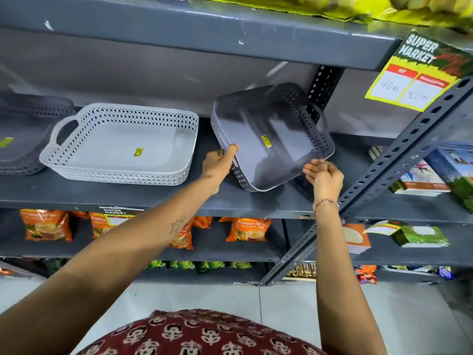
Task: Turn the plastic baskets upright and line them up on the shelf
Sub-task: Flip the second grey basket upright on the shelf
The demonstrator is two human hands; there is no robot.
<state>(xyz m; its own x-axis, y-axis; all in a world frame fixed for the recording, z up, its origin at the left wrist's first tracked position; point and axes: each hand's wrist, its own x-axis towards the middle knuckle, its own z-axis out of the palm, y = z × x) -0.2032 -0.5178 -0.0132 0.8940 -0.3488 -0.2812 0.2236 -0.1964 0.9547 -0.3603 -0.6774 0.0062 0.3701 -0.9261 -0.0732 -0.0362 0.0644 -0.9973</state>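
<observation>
A shop aisle: grey steel shelf at about head height, tea packets on the level below, a yellow price card clipped to the slotted upright on the right.

Three baskets show on the shelf. A dark basket lies at the far left, cut by the frame edge; it seems to sit open side up, though I cannot be sure. A white basket stands upright just right of it, handle to the left. The grey basket is the one in hand — tilted steeply, its open side and stickered floor facing the camera, its lower corner close to the shelf board; whether it touches I cannot tell.

The left hand has thumb and fingers closed on the rim at the basket's lower left edge. The right hand is at the lower right rim, fingers loosely curled; they look to be in contact, but a firm hold is not clear.

What matters next is the tilt. The basket's long axis runs up and away toward the back wall, with both hands on the near, low end. Laying the far end down would probably seat it upright. The gap to the white basket is narrow, so it likely needs squaring parallel — the left hand, on that side, is best placed to guide it.
</observation>
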